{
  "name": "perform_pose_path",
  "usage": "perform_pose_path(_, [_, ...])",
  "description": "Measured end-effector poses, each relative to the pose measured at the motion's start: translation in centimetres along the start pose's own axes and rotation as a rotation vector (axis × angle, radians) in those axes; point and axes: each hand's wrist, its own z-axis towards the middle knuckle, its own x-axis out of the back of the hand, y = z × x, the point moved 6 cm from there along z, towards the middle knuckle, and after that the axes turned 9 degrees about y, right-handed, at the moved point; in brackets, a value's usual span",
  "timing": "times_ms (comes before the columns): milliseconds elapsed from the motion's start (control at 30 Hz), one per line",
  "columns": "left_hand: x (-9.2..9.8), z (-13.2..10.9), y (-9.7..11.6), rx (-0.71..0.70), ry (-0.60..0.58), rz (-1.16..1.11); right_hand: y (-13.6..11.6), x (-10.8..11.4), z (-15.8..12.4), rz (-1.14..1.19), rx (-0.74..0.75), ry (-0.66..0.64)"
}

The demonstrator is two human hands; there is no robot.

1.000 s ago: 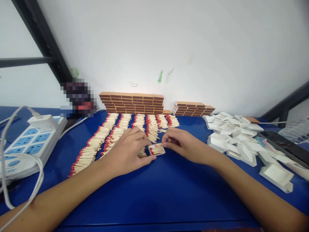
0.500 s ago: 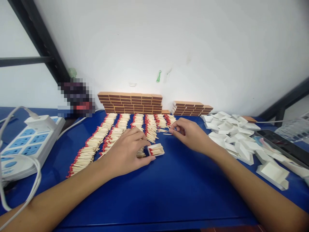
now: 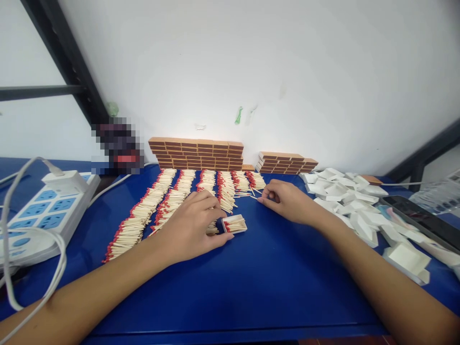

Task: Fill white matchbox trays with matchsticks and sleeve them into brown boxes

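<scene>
The blue table (image 3: 280, 282) looks smooth and shiny, and on it lie wooden matches (image 3: 125, 232), dull white card trays (image 3: 336, 188), a smooth plastic power strip (image 3: 49, 213) and a glossy black phone (image 3: 419, 216).

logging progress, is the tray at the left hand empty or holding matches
Holding matches: red-tipped, they lie inside the white tray beside the left hand. How many, I cannot tell.

On the blue table (image 3: 266, 292), a power strip (image 3: 74, 211) is set at left, matches (image 3: 130, 221) are laid in central rows, boxes (image 3: 197, 154) are stacked along the far side, white trays (image 3: 335, 188) are heaped at right.
</scene>
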Motion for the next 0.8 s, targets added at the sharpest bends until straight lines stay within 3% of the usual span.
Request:
perform_pose_path(300, [0.0,0.0,0.0,-0.001,-0.009,0.003,0.9,0.3,0.2,0.029,0.002,-0.018])
perform_pose_path(467, [0.1,0.0,0.1,-0.01,0.005,0.001,0.7,0.5,0.5,0.035,0.038,0.107])
perform_pose_path(667, [0.0,0.0,0.0,0.003,-0.011,0.003,1.6,-0.9,0.8,0.022,-0.128,0.151])
perform_pose_path(800, [-0.1,0.1,0.1,0.0,-0.009,0.008,1.2,-1.3,1.2,0.041,-0.156,0.163])
